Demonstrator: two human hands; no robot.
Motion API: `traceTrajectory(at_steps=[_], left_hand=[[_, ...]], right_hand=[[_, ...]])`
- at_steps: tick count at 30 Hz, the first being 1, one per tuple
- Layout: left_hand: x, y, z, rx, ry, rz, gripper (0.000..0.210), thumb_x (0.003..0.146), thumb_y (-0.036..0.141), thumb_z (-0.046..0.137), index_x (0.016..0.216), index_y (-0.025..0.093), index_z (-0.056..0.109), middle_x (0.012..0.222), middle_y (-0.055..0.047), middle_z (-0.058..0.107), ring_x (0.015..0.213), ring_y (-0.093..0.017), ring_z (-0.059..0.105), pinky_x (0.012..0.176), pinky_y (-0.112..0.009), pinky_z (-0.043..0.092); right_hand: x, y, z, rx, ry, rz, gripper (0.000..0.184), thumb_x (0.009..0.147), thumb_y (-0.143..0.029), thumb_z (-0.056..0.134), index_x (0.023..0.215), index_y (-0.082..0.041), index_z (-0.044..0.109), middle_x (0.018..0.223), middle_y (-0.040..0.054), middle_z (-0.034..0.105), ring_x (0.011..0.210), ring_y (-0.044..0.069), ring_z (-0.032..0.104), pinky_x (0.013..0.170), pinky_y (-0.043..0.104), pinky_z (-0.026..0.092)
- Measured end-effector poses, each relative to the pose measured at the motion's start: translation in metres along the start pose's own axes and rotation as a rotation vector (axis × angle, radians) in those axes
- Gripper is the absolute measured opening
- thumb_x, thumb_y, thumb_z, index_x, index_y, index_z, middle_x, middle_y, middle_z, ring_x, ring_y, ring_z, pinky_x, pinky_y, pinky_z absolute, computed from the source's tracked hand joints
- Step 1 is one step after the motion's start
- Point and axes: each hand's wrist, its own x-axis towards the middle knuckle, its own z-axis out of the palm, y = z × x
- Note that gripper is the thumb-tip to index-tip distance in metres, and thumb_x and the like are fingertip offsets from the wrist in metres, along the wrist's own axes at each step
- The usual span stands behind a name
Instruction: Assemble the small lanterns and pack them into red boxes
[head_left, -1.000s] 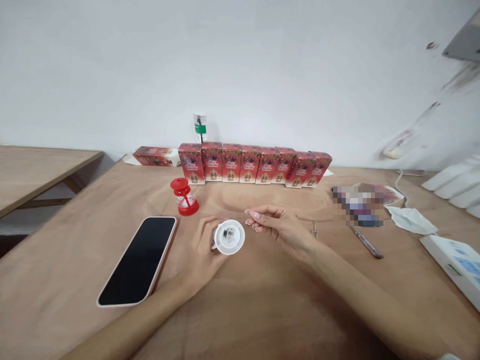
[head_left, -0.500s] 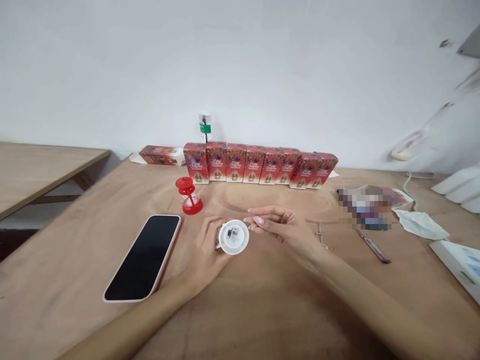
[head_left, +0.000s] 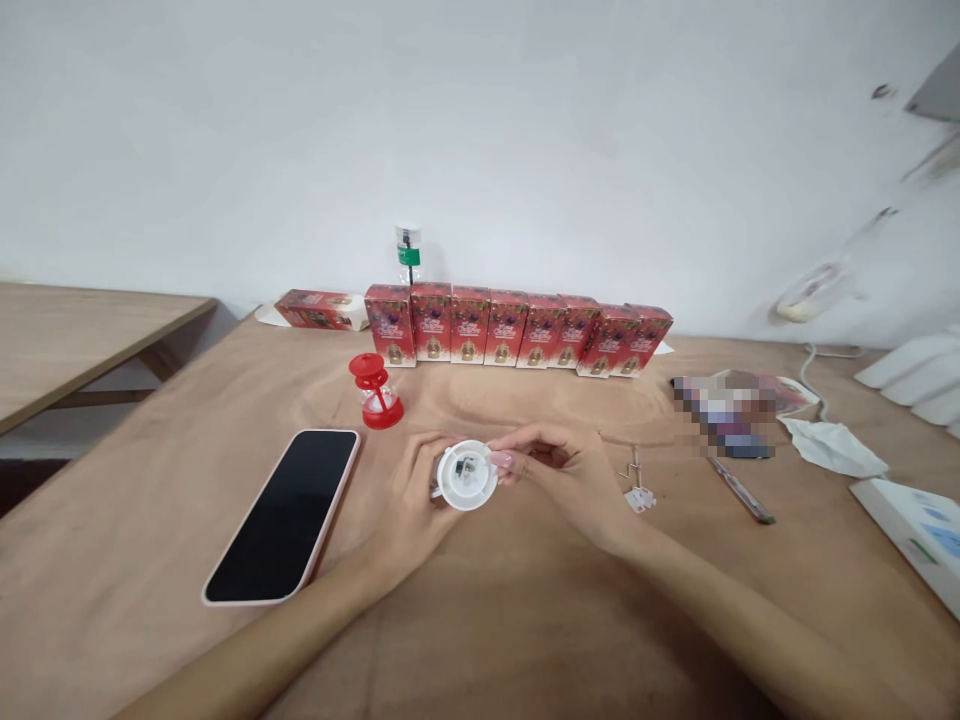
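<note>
Left hand [head_left: 409,490] has its grip closed around a small white round base [head_left: 466,474], underside tilted up toward the camera so the little dark part in its middle is exposed, probably why it's held at that angle and just off the worktop [head_left: 525,620] rather than flat on it. Right hand [head_left: 570,478] comes in from 3 o'clock, fingers curled, fingertips [head_left: 501,460] touching the base's rim; can't tell if they pinch anything small, looks like a bracing or picking touch. Base sits near the middle of the worktop, between the two hands. At 10 o'clock of it, near, a small red lantern [head_left: 375,391] stands upright, apart from everything. At 8 o'clock a phone [head_left: 285,515] lies screen up, out of the work zone. At 3 o'clock, just past the right hand, a small metal bit with a white tag [head_left: 636,490], then a pen-like tool [head_left: 739,488], within easy reach. At 12 o'clock, well back, a row of red boxes [head_left: 517,338] stands side by side against the wall, one more lying flat at its left end [head_left: 315,309], a clear bottle [head_left: 408,254] behind. Crumpled tissue [head_left: 831,446] and white box [head_left: 919,525] far right.
</note>
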Motion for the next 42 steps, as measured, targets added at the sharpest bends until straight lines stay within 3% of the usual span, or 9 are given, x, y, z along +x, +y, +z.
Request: traceTrajectory(at_steps=[6,9,14,19,25,28,33,42], left_hand=[[0.001,0.003,-0.001,-0.035,-0.009,-0.034,0.028,0.083,0.034,0.059,0.108,0.025,0.052,0.100,-0.007,0.059,0.092,-0.023,0.062,0.075,-0.037,0.054],[0.001,0.002,0.000,-0.032,-0.024,-0.038,0.029,0.083,0.034,0.059,0.109,0.023,0.051,0.101,-0.007,0.058,0.095,-0.024,0.061,0.076,-0.037,0.054],[-0.002,0.000,0.002,-0.014,-0.051,-0.028,0.033,0.083,0.030,0.061,0.112,0.021,0.049,0.105,-0.008,0.057,0.098,-0.023,0.060,0.079,-0.037,0.053],[-0.003,-0.001,0.003,-0.022,-0.042,0.001,0.032,0.082,0.027,0.060,0.112,0.023,0.050,0.105,-0.007,0.058,0.098,-0.023,0.060,0.079,-0.036,0.053],[-0.004,-0.002,0.003,-0.043,-0.029,-0.027,0.033,0.082,0.029,0.061,0.113,0.023,0.050,0.106,-0.007,0.057,0.097,-0.022,0.060,0.079,-0.036,0.054],[-0.003,-0.001,0.002,-0.054,-0.041,-0.053,0.033,0.082,0.029,0.061,0.112,0.023,0.050,0.105,-0.007,0.056,0.098,-0.022,0.059,0.078,-0.034,0.054],[-0.004,-0.002,0.003,-0.061,-0.034,-0.042,0.032,0.083,0.026,0.062,0.112,0.022,0.050,0.105,-0.006,0.057,0.099,-0.021,0.059,0.080,-0.034,0.052],[-0.004,-0.002,0.003,-0.018,-0.038,-0.025,0.031,0.084,0.030,0.061,0.111,0.021,0.050,0.104,-0.007,0.057,0.098,-0.021,0.058,0.080,-0.033,0.052]], right_hand=[[0.002,0.001,0.000,0.048,-0.038,0.084,0.017,0.070,-0.035,0.075,0.081,-0.022,0.073,0.081,0.0019,0.074,0.075,0.015,0.067,0.072,0.030,0.055],[0.000,0.003,0.003,-0.038,-0.015,0.036,0.014,0.074,-0.034,0.071,0.081,-0.022,0.074,0.080,0.0021,0.074,0.074,0.016,0.067,0.070,0.030,0.055],[-0.007,0.010,0.007,-0.360,0.042,-0.268,0.013,0.083,-0.027,0.061,0.092,-0.026,0.071,0.094,0.0027,0.074,0.081,0.018,0.068,0.076,0.034,0.055],[-0.007,0.014,0.008,-0.677,0.075,-0.547,0.014,0.087,-0.022,0.056,0.087,-0.025,0.069,0.075,0.0018,0.072,0.068,0.016,0.065,0.063,0.030,0.053],[-0.005,0.020,0.010,-0.787,0.081,-0.755,0.020,0.090,-0.012,0.048,0.087,-0.023,0.065,0.079,0.0038,0.071,0.072,0.015,0.065,0.064,0.028,0.052],[-0.005,0.016,0.010,-0.737,0.120,-0.744,0.013,0.087,-0.012,0.053,0.087,-0.021,0.063,0.079,0.0052,0.069,0.074,0.015,0.064,0.065,0.028,0.052],[-0.006,0.015,0.009,-0.765,0.124,-0.607,0.004,0.084,-0.024,0.063,0.080,-0.022,0.063,0.075,0.0035,0.065,0.071,0.016,0.061,0.064,0.029,0.050],[-0.004,0.015,0.004,-0.799,-0.013,-0.401,0.005,0.081,-0.015,0.064,0.080,-0.020,0.064,0.079,0.0024,0.064,0.073,0.015,0.061,0.065,0.027,0.048]])
